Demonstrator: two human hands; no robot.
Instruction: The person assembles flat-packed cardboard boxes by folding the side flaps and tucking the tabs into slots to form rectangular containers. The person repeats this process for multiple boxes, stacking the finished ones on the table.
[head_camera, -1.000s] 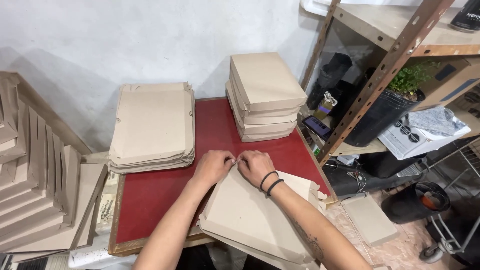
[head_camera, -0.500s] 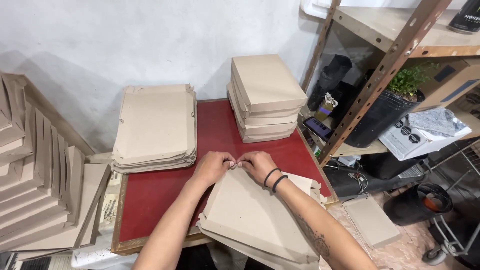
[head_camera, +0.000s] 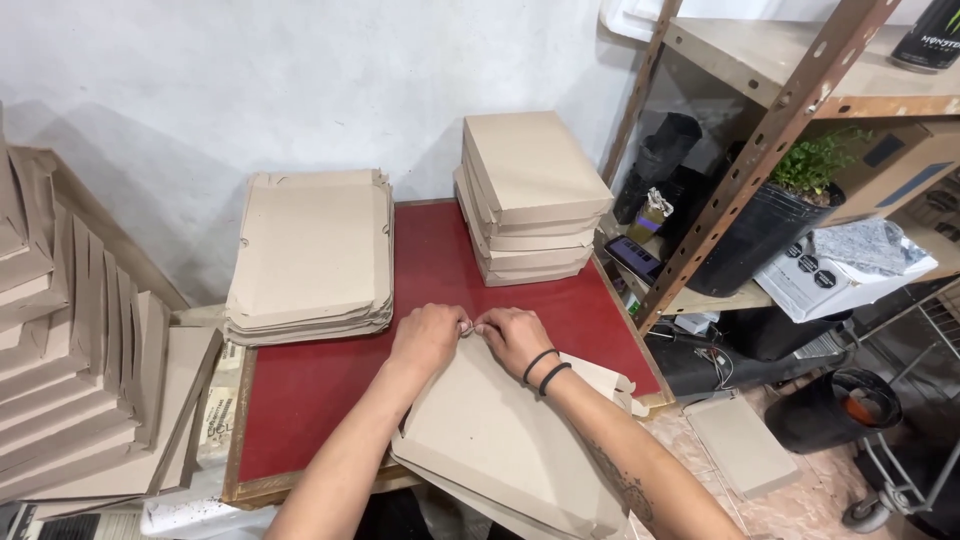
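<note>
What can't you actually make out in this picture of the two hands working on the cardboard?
- Head view: the fingertips of the left hand and right hand meet at the far edge of the cardboard sheet; the knuckles hide what they pinch.
- The sheet's near end is cut off by the bottom edge.
- Layers under it are covered by the top sheet.
- Flat stack: count too fine to tell.

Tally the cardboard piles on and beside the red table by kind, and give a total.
Stacks of flat cardboard blanks: 3, the table's left stack, the stack under both hands, and the stepped stack at far left.
Stacks of folded cardboard boxes: 1, at the back right.
Total: 4 piles.
</note>
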